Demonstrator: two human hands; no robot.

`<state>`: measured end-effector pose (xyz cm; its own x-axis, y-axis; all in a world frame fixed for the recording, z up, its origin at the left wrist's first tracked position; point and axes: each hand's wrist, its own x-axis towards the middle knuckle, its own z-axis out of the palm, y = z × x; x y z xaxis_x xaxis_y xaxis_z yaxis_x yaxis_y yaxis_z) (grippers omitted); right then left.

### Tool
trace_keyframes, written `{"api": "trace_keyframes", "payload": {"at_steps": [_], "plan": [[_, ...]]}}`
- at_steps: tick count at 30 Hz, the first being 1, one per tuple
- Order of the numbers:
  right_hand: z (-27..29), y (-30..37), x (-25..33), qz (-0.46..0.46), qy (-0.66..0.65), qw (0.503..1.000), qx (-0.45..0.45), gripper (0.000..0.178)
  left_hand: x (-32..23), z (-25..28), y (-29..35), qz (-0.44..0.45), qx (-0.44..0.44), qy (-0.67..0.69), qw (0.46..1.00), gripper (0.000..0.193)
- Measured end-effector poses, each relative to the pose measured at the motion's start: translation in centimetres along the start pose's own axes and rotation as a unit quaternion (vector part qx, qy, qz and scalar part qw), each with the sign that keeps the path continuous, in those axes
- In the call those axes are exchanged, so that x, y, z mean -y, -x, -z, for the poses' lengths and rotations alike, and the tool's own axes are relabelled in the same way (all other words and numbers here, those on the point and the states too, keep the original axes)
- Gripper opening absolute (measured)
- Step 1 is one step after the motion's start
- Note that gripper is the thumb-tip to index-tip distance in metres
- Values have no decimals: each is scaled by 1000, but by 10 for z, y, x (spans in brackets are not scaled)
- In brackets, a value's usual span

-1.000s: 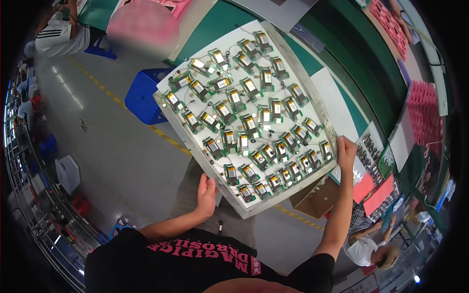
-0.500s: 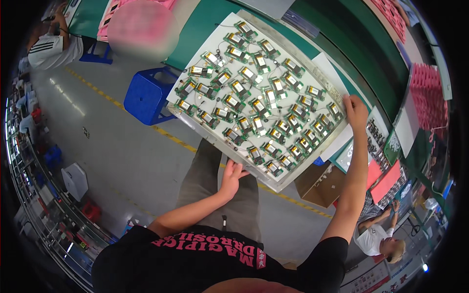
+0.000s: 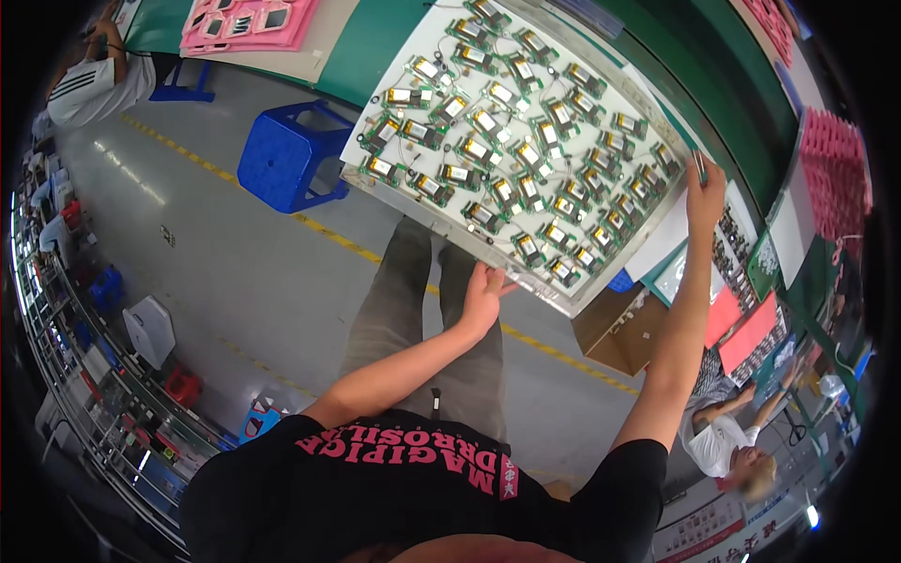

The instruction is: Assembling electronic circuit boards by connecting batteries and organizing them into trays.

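Observation:
A large, shallow pale tray (image 3: 554,301) is held up in front of me, tilted in view, with its far side over the green workbench (image 3: 349,58). Rows of small green circuit boards (image 3: 485,123) lie on its white floor, each bearing a silver battery pouch with yellow tape; thin wires run among them. My left hand (image 3: 482,302) grips the tray's near edge, its fingers partly hidden beneath. At the right edge, my right hand (image 3: 706,195) is closed round the rim. A thin grey piece shows at its fingertips, too small to identify.
Left of the tray stands a blue stool (image 3: 282,155). Pink foam trays (image 3: 298,36) lie on the bench at upper left. An open cardboard box (image 3: 610,328) sits below the tray's right corner, near red sheets (image 3: 748,334). People (image 3: 725,445) sit at right and upper left.
The tray has moved away from me and slightly right, with both hands still on it. More of my legs shows below it.

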<state>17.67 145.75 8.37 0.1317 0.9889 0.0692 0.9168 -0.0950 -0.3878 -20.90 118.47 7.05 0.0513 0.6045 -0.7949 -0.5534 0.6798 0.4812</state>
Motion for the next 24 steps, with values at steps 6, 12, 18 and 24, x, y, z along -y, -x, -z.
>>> {"api": "trace_keyframes", "payload": {"at_steps": [6,12,18,24], "plan": [[-13,102,30,-257,-98,961,-39,51,-12,5,-3,2,17,13,1000,38],[-22,175,51,-282,-152,947,-34,47,5,21,-10,6,50,-14,999,37],[-14,200,71,-290,-207,933,-60,47,4,55,-2,52,118,-100,987,40],[-4,219,95,-311,-222,922,-67,46,-66,136,-6,107,140,-208,962,37]]}}
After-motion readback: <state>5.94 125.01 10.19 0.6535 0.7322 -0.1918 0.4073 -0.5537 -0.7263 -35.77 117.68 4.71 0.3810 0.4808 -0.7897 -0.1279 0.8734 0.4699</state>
